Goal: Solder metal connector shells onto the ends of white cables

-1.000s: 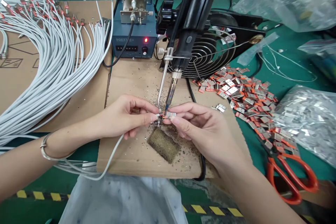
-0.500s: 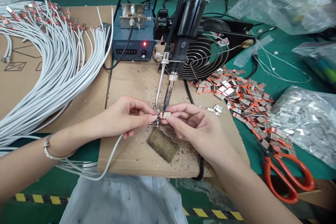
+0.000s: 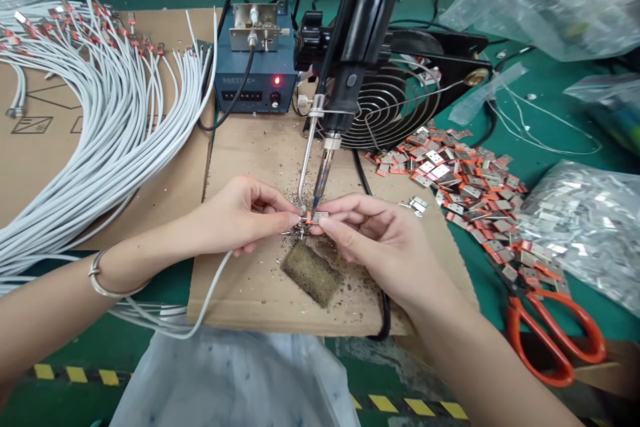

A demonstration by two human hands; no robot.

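Observation:
My left hand (image 3: pixel 250 217) is closed on the end of a white cable (image 3: pixel 216 280), whose tail loops down below the wrist. Between thumb and fingertips, my right hand (image 3: pixel 373 233) pinches a small USB connector (image 3: pixel 320 217) with a metal shell and an orange part. Cable end and connector meet under the tip of a mounted soldering iron (image 3: pixel 324 173). Beside that tip, a bent metal solder feed tube (image 3: pixel 305 170) comes down. The exact contact at the joint is too small to make out. A worn brown sponge (image 3: pixel 313 273) lies just below my hands.
White cables (image 3: pixel 100 120) lie bundled at left. A blue solder feeder (image 3: pixel 255 83) and a fan (image 3: pixel 380 107) stand behind. At right are piled connectors (image 3: pixel 475 187), a bag of metal parts (image 3: pixel 585 227) and orange-handled scissors (image 3: pixel 555 333). Cardboard (image 3: pixel 240 153) covers the bench.
The view has shifted slightly. Both hands keep their grips at the iron's tip, and the left fingers sit a little closer around the cable end.

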